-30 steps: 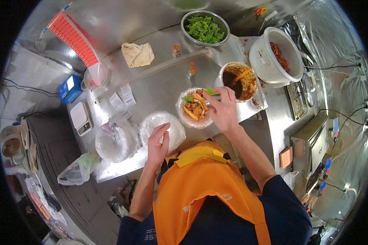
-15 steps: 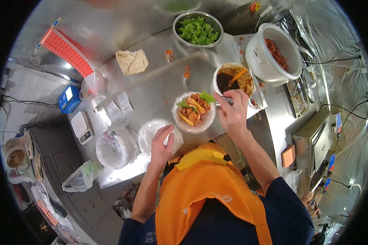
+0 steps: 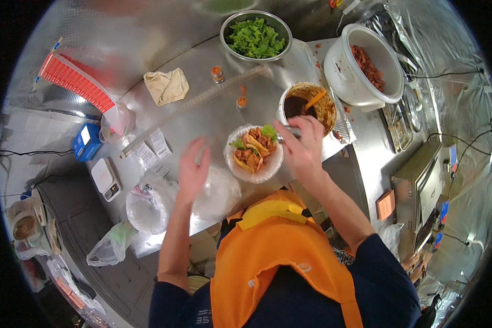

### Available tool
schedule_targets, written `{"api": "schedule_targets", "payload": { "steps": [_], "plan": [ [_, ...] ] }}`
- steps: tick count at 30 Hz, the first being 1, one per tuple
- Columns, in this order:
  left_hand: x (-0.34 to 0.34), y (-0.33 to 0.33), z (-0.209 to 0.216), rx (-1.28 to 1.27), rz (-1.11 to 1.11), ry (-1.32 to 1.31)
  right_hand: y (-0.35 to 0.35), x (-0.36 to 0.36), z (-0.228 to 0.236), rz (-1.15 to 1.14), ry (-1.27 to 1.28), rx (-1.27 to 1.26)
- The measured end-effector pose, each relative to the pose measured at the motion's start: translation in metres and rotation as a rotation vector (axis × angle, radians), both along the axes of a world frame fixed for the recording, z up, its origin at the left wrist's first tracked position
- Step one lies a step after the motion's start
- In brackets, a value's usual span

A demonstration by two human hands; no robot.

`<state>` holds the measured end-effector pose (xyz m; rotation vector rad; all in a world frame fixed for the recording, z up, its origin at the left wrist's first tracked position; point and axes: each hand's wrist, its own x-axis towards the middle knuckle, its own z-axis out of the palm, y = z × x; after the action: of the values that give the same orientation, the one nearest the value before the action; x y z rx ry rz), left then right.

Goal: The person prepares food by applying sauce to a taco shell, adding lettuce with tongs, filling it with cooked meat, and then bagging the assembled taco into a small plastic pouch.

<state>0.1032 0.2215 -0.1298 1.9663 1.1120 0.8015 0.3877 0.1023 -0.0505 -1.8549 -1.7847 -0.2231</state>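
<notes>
My left hand [image 3: 194, 168] is raised, slightly blurred, with fingers apart and nothing in it. Beside it sits a plastic-covered bowl [image 3: 218, 192]; another plastic-wrapped bowl [image 3: 147, 210] stands further left. My right hand [image 3: 305, 146] is closed on a metal utensil [image 3: 291, 131], whose working end I cannot make out. The utensil points toward a plastic-lined bowl [image 3: 268, 174] holding folded flatbreads [image 3: 253, 153] with meat pieces and lettuce. Just beyond the right hand is a white tub of dark sauce [image 3: 296, 105], with an orange-handled tool [image 3: 315, 99] standing in it.
At the back stands a metal bowl of lettuce [image 3: 283, 31]. A large white tub of meat [image 3: 336, 74] is at the back right. Two small spice jars [image 3: 241, 103], a folded cloth [image 3: 165, 87], paper slips [image 3: 159, 143] and a white scale [image 3: 105, 179] lie on the metal table.
My left hand has lifted off the plastic-covered bowl and moved left and away, its fingers spreading. My right hand still grips the metal utensil, nearer the food bowl.
</notes>
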Motion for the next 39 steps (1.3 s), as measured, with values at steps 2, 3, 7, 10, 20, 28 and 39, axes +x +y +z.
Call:
{"api": "schedule_targets", "payload": {
  "steps": [2,3,7,10,20,28,39],
  "plan": [
    [0.008,0.038,-0.001,0.034,0.06,0.026,-0.008,0.002,0.002,0.012,-0.018,0.038],
    [0.016,0.054,0.006,0.014,0.103,0.036,-0.008,0.005,-0.007,-0.053,-0.04,-0.111],
    [0.039,0.078,-0.001,0.117,0.008,0.001,-0.018,0.001,0.009,-0.094,0.012,0.063],
    [0.06,0.063,-0.024,-0.064,-0.084,0.04,-0.006,0.007,-0.007,-0.039,0.094,-0.135],
    [0.021,-0.002,-0.064,-0.245,-0.277,0.171,-0.005,-0.035,-0.017,0.148,0.213,-0.086],
    [0.014,-0.027,-0.035,-0.14,-0.216,0.392,0.028,-0.043,-0.016,0.189,0.343,-0.286],
    [-0.018,-0.049,-0.004,-0.23,0.046,0.085,0.165,-0.119,-0.142,0.2,0.596,-0.463]
  ]
}}
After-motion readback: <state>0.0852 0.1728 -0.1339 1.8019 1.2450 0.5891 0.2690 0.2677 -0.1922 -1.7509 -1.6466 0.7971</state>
